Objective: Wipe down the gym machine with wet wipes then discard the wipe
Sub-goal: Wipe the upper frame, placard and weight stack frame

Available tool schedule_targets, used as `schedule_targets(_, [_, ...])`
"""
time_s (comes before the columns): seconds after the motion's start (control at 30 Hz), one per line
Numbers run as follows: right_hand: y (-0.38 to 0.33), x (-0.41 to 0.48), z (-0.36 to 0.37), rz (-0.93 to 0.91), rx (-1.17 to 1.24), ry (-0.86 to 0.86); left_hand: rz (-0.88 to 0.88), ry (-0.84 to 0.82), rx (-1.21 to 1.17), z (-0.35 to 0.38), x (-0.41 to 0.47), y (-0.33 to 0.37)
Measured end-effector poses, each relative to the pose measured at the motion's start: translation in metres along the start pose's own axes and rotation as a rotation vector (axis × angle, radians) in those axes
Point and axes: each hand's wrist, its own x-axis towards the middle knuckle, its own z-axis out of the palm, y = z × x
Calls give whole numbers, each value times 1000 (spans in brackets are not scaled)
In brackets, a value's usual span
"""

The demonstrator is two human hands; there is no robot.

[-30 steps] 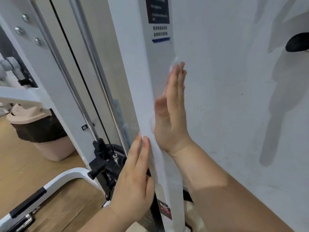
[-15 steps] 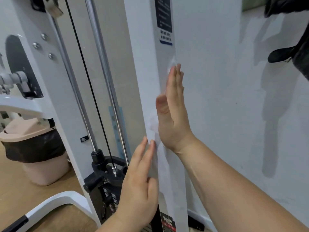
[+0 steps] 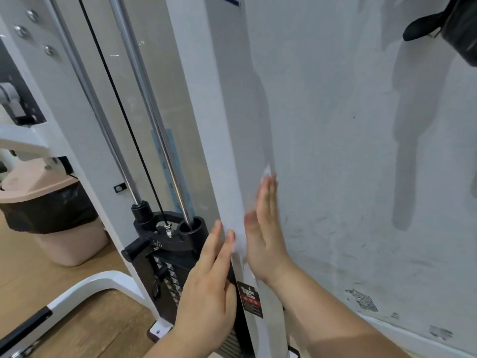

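Observation:
A white upright post (image 3: pixel 222 130) of the gym machine runs down the middle of the view. My right hand (image 3: pixel 263 228) lies flat with straight fingers against the post's right face, pressing a white wet wipe (image 3: pixel 265 174) whose edge shows above the fingertips. My left hand (image 3: pixel 209 288) rests flat with straight fingers on the post's left edge, lower down, beside the black weight stack (image 3: pixel 165 270). Most of the wipe is hidden under the right palm.
Chrome guide rods (image 3: pixel 144 104) and a black cable (image 3: pixel 121 107) run down into the weight stack. A pink bin with a black liner (image 3: pixel 49 215) stands on the wooden floor at left. A scuffed white wall (image 3: pixel 361 151) is close on the right.
Both hands have slid down the post, the right one carrying the wipe from near the label to just above the weight stack's top. The view has tilted downward.

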Motion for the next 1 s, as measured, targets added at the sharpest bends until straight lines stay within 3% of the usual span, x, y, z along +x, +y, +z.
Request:
schedule_targets(0.1, [-33,22,-2,-104,37,28,-46,-49,10,0,-5,-4])
schedule_targets(0.2, [-14,4,8,-169,-38,47,-38,-89,13,3,-12,-4])
schedule_targets(0.37, [79,-78,30,164,-27,1,-15,-148,46,21,-35,-16])
schedule_targets(0.5, [88,-89,32,315,41,-23,-16,-229,44,35,-54,-23])
schedule_targets(0.63, [48,-64,33,122,129,48,-33,-246,-3,44,-61,-24])
schedule_targets(0.73, [65,-77,38,37,79,39,-51,-248,-33,52,-66,-22])
schedule_targets(0.8, [94,-101,43,151,78,-2,-76,-251,-20,60,-73,-23])
schedule_targets(0.93, [146,-151,50,546,204,-66,-53,-281,104,77,-90,-30])
schedule_targets(1.0, [152,-163,52,638,279,-55,-17,-325,215,84,-99,-30])
